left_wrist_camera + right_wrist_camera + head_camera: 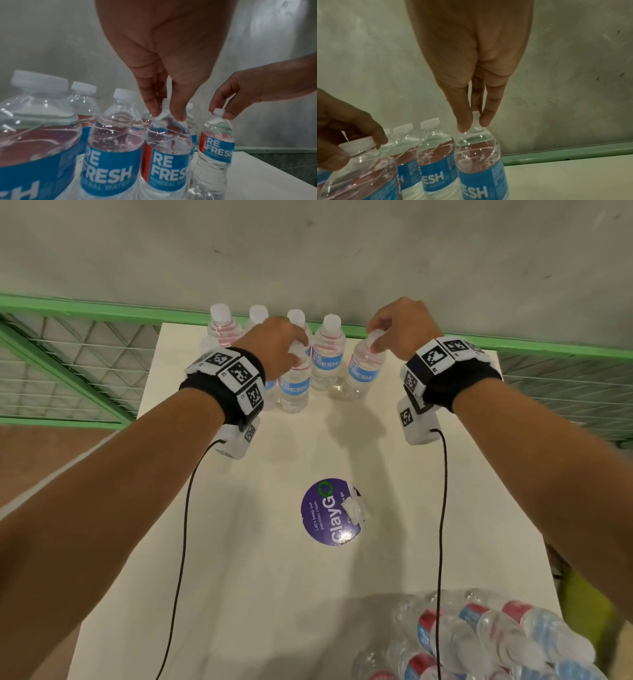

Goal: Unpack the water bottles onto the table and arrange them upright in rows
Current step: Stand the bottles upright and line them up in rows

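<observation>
Several clear water bottles with blue labels stand upright at the far end of the white table. My left hand pinches the cap of a front-row bottle; the left wrist view shows its fingers round that bottle's neck. My right hand pinches the cap of the rightmost bottle, which leans slightly; in the right wrist view the fingertips clamp its white cap. A back row of bottles stands behind them.
The opened plastic pack of bottles lies at the table's near right corner. A purple round sticker marks the table's middle. A green rail with wire mesh runs behind the table against a grey wall.
</observation>
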`<action>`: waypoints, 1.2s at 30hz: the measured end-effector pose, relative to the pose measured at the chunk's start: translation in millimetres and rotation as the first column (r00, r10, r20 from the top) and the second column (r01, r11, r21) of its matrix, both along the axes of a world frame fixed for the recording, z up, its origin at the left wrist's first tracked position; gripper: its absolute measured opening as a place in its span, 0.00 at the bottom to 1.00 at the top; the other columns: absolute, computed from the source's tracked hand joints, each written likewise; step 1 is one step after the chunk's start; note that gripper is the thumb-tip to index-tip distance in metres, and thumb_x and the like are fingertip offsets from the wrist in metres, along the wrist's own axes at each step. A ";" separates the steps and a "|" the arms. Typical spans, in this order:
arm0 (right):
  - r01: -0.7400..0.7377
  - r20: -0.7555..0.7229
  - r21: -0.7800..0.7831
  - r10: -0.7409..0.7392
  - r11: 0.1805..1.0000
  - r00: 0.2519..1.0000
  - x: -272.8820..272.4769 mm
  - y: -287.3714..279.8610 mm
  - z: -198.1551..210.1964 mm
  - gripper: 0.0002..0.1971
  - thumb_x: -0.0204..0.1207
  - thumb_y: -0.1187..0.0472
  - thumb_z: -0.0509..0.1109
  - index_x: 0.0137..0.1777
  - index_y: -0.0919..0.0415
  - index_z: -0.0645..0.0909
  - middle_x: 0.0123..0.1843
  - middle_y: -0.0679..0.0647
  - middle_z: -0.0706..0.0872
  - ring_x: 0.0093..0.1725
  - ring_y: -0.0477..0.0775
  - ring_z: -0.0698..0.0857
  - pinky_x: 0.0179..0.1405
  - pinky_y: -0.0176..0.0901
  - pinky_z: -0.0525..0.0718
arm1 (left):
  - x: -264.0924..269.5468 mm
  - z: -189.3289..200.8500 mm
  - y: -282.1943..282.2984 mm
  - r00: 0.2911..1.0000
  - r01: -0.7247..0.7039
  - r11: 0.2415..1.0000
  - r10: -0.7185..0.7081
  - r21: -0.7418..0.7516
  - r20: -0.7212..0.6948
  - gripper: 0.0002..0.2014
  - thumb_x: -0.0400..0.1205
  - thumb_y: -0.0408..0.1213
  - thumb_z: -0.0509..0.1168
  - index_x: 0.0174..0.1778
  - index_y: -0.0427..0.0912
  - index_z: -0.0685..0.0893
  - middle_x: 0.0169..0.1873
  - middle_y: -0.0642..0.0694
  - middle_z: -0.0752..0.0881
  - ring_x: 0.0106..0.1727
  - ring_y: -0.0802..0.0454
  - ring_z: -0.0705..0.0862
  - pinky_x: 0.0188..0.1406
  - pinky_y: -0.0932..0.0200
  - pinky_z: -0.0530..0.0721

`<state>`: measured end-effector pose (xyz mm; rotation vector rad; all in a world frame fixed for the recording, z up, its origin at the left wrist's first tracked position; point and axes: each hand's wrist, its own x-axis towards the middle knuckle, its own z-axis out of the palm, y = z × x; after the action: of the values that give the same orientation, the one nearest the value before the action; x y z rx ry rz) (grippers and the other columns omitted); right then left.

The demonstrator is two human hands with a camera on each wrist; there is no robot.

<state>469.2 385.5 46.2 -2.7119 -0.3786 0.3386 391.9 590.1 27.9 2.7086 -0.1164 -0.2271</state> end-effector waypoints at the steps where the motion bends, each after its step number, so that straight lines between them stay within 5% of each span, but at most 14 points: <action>1: -0.002 0.004 0.003 0.002 1.000 1.000 1.7 0.6 -0.1 0.18 0.65 0.67 0.78 0.56 0.61 0.87 0.55 0.59 0.88 0.57 0.57 0.84 0.51 0.37 0.77 | 1.3 -0.1 0.2 1.000 0.000 1.000 0.000 0.004 0.002 0.17 0.78 0.32 0.66 0.64 0.39 0.80 0.62 0.34 0.80 0.64 0.36 0.77 0.61 0.48 0.73; 26: -0.047 -0.032 -0.005 0.047 0.999 0.998 10.2 5.7 3.3 0.19 0.67 0.70 0.76 0.60 0.63 0.84 0.61 0.59 0.85 0.58 0.57 0.83 0.50 0.38 0.74 | 5.6 -2.7 6.1 0.999 0.030 0.999 -0.029 0.018 -0.020 0.19 0.76 0.34 0.68 0.64 0.40 0.80 0.59 0.35 0.81 0.60 0.37 0.78 0.59 0.46 0.75; 36: -0.118 -0.042 -0.027 0.117 0.993 0.992 -17.7 -10.9 14.4 0.32 0.67 0.65 0.78 0.72 0.55 0.75 0.71 0.56 0.78 0.69 0.59 0.77 0.67 0.48 0.76 | -24.4 -9.1 -3.1 0.983 0.128 0.991 -0.133 0.049 0.125 0.30 0.75 0.30 0.70 0.74 0.42 0.71 0.70 0.33 0.69 0.73 0.35 0.65 0.71 0.42 0.65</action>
<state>451.6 374.6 60.6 -2.7131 -0.5277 0.4343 367.5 586.9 18.8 2.7574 -0.3311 -0.0948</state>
